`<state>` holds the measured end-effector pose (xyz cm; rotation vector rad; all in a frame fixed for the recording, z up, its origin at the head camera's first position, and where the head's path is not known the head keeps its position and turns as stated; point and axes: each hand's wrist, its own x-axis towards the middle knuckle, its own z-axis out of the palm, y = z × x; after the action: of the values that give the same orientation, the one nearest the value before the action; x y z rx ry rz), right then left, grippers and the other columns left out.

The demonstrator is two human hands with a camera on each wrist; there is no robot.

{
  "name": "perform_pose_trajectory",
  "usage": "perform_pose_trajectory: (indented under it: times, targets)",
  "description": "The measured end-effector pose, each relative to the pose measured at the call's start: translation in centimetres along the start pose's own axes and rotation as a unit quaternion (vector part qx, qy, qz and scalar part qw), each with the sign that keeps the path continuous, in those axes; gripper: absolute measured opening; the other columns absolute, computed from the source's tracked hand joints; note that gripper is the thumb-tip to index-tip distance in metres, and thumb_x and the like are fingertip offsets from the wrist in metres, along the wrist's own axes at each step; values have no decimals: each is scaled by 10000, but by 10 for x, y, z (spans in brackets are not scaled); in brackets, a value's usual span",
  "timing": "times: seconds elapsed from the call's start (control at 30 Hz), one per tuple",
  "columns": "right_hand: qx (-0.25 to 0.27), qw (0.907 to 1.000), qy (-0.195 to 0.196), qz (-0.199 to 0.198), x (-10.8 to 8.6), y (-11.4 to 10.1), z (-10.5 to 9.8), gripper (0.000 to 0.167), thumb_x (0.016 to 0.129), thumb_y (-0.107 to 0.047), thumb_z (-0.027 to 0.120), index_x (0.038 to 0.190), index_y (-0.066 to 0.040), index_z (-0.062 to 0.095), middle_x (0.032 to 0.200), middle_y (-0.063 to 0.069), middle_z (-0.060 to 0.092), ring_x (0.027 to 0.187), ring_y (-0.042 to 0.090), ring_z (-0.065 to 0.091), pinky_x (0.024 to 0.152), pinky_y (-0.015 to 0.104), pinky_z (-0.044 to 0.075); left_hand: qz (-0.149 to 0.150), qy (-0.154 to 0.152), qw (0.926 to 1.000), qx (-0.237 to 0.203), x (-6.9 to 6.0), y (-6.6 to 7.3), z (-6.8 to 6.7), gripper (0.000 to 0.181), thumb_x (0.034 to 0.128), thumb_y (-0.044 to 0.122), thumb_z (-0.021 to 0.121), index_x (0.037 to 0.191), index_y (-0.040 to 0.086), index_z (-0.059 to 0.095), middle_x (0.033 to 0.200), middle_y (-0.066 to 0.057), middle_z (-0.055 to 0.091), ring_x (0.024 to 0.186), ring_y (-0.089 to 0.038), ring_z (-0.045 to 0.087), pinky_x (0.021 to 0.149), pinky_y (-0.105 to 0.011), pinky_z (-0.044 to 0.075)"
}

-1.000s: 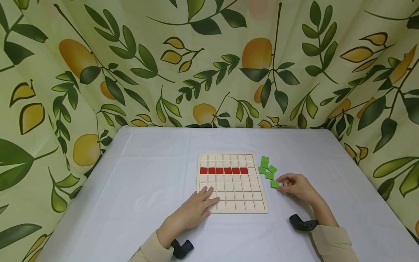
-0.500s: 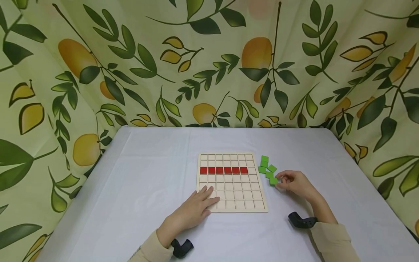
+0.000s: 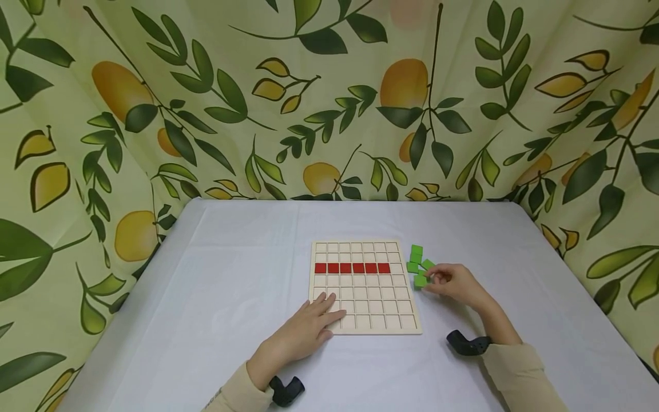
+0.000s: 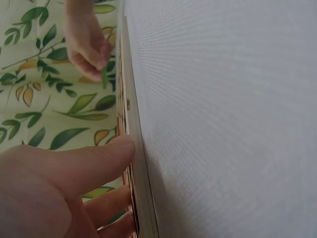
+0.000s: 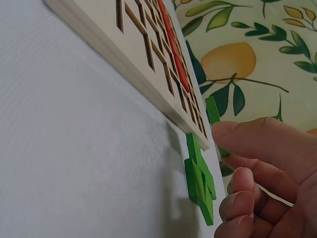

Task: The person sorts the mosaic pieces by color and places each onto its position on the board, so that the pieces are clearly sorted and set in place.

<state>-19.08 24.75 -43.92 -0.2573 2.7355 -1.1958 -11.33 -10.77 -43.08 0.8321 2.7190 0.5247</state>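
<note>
A pale wooden grid board [image 3: 378,309] lies on the white table, with a row of several red square tiles [image 3: 352,268] set in one of its upper rows. My left hand [image 3: 301,329] rests with spread fingers on the board's lower left corner; in the left wrist view the thumb [image 4: 106,158] lies at the board's edge. Between thumb and index finger, my right hand [image 3: 455,283] pinches a green square tile [image 5: 212,109], held above the table beside the board's right edge. Several loose green tiles [image 3: 416,250] lie there, partly hidden by the right hand.
White cloth [image 3: 231,269] covers the table around the board. Behind and at both sides hangs a curtain [image 3: 319,114] printed with leaves and fruit. Each wrist wears a black device, one on the left [image 3: 287,391] and one on the right [image 3: 467,343].
My right hand has moved left and slightly away from me, lifting the pinched green tile towards the board's right edge. The left hand and the red tiles have stayed still.
</note>
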Motion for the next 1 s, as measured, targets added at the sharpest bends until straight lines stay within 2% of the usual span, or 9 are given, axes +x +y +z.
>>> perform_pose_trajectory:
  times: [0.23,0.6,1.0]
  targets:
    - [66,9999,-60,-60,6,-5,4,294,769,-64,762,1014,72,670,719,11,507,641,32,434,537,165,388,-29,-14,10000,-43,-1,0,0,445,972,213,539,1415,217,496,1583,-124,324,1488,-328,280,1176,-559,297]
    - [254,9987,-169,-404,9,-15,9,291,756,-56,777,990,82,673,713,14,497,619,11,419,527,153,368,-43,-24,10000,-73,0,0,0,449,971,204,540,1417,223,492,1587,-116,318,1494,-320,269,1182,-555,286]
    - [446,9976,-285,-436,16,-24,18,310,753,-58,781,1012,79,680,719,2,501,628,17,433,527,149,383,-18,-13,10000,66,0,0,1,473,952,201,576,1416,227,493,1582,-119,329,1485,-322,289,1173,-553,306]
